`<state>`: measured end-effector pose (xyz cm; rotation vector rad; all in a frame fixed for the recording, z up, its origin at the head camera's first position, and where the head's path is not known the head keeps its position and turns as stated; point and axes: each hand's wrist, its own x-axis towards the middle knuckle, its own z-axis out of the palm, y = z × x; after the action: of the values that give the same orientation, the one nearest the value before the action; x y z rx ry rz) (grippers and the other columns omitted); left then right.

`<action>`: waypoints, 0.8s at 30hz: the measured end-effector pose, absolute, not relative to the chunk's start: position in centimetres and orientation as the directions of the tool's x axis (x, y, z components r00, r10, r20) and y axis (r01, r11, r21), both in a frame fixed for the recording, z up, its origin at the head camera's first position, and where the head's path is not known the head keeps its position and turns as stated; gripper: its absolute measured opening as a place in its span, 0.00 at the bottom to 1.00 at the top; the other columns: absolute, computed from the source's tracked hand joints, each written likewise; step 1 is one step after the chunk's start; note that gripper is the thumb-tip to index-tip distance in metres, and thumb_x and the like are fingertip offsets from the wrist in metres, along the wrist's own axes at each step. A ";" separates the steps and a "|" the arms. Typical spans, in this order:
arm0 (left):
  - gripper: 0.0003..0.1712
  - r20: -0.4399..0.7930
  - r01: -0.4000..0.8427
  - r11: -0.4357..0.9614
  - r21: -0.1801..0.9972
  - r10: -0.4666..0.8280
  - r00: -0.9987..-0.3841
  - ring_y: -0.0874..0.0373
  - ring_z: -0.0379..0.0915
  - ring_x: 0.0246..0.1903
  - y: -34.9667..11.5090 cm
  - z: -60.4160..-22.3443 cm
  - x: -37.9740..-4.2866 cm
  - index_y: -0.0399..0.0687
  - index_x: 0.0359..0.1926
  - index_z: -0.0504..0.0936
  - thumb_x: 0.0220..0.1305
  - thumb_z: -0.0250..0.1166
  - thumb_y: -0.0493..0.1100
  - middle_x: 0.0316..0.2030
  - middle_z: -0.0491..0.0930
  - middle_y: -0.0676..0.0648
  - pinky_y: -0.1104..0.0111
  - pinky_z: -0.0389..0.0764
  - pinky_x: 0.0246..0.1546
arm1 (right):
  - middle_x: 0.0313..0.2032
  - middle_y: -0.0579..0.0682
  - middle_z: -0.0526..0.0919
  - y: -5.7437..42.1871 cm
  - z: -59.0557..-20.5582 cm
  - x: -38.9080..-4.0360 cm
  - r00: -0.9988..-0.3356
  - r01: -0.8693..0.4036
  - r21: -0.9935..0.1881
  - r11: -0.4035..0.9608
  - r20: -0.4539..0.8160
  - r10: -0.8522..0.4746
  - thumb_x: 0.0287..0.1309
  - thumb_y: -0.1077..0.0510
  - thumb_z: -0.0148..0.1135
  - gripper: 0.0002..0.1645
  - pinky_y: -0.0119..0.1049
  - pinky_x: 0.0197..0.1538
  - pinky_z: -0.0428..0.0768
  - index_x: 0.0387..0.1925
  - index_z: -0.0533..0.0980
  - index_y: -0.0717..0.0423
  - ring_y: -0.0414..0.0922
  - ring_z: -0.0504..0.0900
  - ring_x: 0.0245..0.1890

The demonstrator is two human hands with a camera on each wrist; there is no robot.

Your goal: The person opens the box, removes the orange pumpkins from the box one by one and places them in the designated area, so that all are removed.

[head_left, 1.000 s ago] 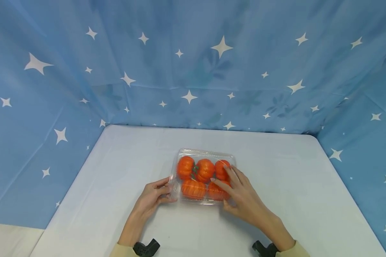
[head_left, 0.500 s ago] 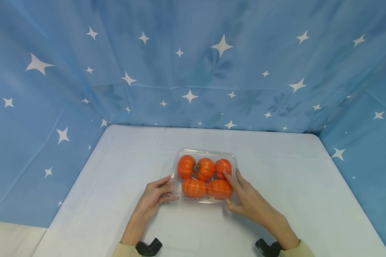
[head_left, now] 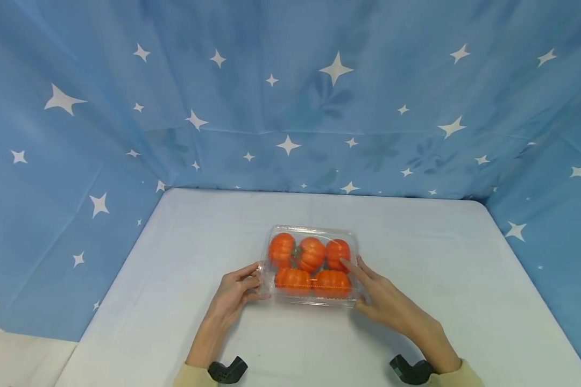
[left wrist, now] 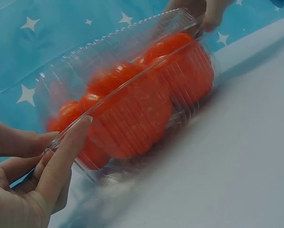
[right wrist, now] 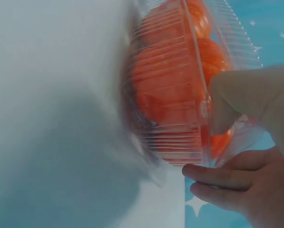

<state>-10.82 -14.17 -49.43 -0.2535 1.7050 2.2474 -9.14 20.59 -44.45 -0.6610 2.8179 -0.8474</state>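
Leftward, the left hand [head_left: 232, 294] pinches the rim of the clear box [head_left: 319, 233] between thumb and fingers. The box, with five ribbed orange-red fruits [head_left: 311, 254] inside, is near the middle of the white table [head_left: 295, 344]. At its right end, the right hand [head_left: 387, 303] reaches around the near corner; whether it truly grips, I cannot tell. This looks like steadying the box; next calls for even pressure from both sides.
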 end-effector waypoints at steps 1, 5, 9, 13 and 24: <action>0.29 -0.324 -0.347 -0.246 0.905 0.129 -0.937 0.59 0.73 0.37 -14.2 -49.5 -10.8 0.29 0.72 0.67 0.71 0.56 0.28 0.44 0.73 0.44 0.56 0.89 0.45 | 0.73 0.74 0.61 20.6 -44.5 -9.1 -0.894 -0.387 -0.536 0.750 0.019 -0.448 0.52 0.69 0.67 0.52 0.35 0.41 0.85 0.79 0.58 0.56 0.47 0.82 0.37; 0.29 -0.330 -0.349 -0.240 0.906 0.114 -0.937 0.58 0.71 0.39 -14.1 -49.4 -10.5 0.27 0.71 0.67 0.70 0.55 0.27 0.51 0.71 0.39 0.58 0.89 0.44 | 0.69 0.69 0.70 20.6 -44.7 -8.9 -0.897 -0.427 -0.490 0.760 0.127 -0.423 0.50 0.64 0.72 0.53 0.56 0.56 0.84 0.76 0.58 0.61 0.63 0.81 0.60; 0.29 -0.346 -0.363 -0.250 0.898 0.110 -0.932 0.59 0.71 0.34 -14.0 -49.3 -10.4 0.29 0.72 0.67 0.71 0.57 0.28 0.45 0.72 0.41 0.60 0.89 0.43 | 0.70 0.63 0.72 20.8 -44.4 -9.1 -0.904 -0.425 -0.497 0.757 0.196 -0.380 0.53 0.56 0.77 0.51 0.64 0.60 0.78 0.75 0.61 0.57 0.64 0.76 0.66; 0.29 -0.349 -0.367 -0.255 0.895 0.113 -0.930 0.59 0.72 0.34 -14.0 -49.3 -10.5 0.29 0.72 0.68 0.71 0.57 0.28 0.41 0.72 0.42 0.61 0.89 0.43 | 0.75 0.61 0.64 21.1 -43.8 -9.8 -0.906 -0.420 -0.561 0.714 0.214 -0.365 0.55 0.46 0.78 0.51 0.69 0.62 0.73 0.74 0.64 0.52 0.65 0.68 0.71; 0.28 -0.351 -0.384 -0.273 0.882 0.162 -0.922 0.61 0.70 0.31 -14.3 -49.2 -10.5 0.31 0.72 0.68 0.72 0.56 0.28 0.38 0.75 0.48 0.61 0.89 0.43 | 0.67 0.59 0.77 22.1 -42.3 -12.6 -0.887 -0.461 -0.631 0.624 0.343 -0.309 0.58 0.69 0.72 0.40 0.65 0.63 0.74 0.71 0.70 0.55 0.62 0.75 0.67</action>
<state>-10.54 -14.27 -49.20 -0.2720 1.6401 2.2474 -12.65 22.08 -42.26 -0.7228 3.0091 -1.2661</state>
